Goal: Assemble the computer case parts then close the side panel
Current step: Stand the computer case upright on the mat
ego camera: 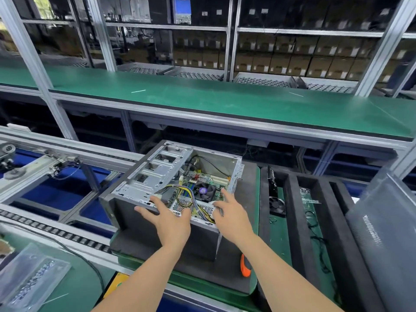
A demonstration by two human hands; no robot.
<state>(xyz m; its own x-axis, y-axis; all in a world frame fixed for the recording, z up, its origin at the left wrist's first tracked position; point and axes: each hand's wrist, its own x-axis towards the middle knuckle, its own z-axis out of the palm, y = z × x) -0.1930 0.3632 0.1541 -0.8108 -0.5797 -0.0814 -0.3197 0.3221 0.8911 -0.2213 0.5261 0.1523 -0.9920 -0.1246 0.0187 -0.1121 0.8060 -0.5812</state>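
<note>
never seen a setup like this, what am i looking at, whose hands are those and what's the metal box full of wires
No machine here: a person works with bare hands, and the single picture comes from a camera worn on their head, looking forward and down. The open grey metal computer case lies on a dark foam pad, its side off, showing a green circuit board and a bundle of yellow and black wires. The left hand and right hand reach to its near edge, fingers spread, holding nothing. Beside it lie an orange-handled tool, a black foam tray with a small black fan, and a grey panel at the right, probably the case's side.
</note>
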